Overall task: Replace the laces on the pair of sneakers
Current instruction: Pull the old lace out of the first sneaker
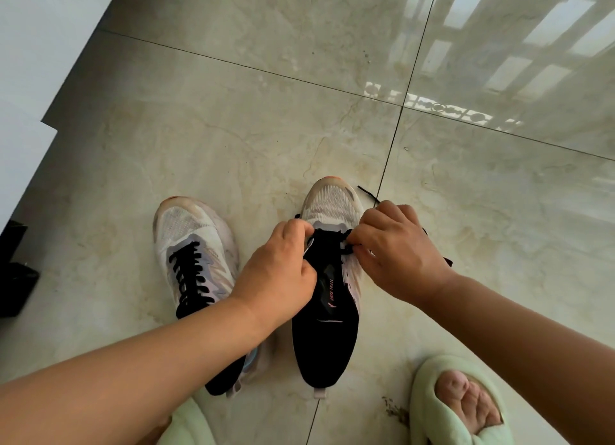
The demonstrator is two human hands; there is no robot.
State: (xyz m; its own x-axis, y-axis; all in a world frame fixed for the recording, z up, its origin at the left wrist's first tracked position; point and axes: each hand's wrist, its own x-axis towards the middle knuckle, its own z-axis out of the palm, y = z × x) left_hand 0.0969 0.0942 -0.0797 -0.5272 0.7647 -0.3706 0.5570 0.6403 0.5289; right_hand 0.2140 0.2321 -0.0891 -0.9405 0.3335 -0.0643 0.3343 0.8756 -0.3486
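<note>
**Operator:** Slippers first: my right foot in its pale green slipper [456, 408] sits at the bottom edge, on the tiled floor [266, 128], with the heel of the right-hand sneaker [327, 298] near it, to its left.

**Checker:** Status of the pair?

**Operator:** Left-hand sneaker [196, 255]: black lace crossed through every eyelet row I can see, so I judge it finished, though my forearm hides its top rows and any knot. Right-hand sneaker: lacing is only starting. The black lace [336, 240] crosses at the lowest rows near the toe; the black tongue below it lies bare, with open eyelets along its right edge.

**Checker:** Hand condition?

**Operator:** Left hand [279, 271]: fingers curled, pinching the lace at the left side of the lowest rows, over the tongue. Right hand [396, 255]: fingers curled, pinching the lace at the right side of the same rows. One free end [367, 195] trails out past my right knuckles onto the floor beside the toe; another dark piece [446, 261] shows beyond that wrist.

**Checker:** Remaining work?

**Operator:** By my estimate, thread all upper rows of the right-hand sneaker, even the ends, then tie.
</note>
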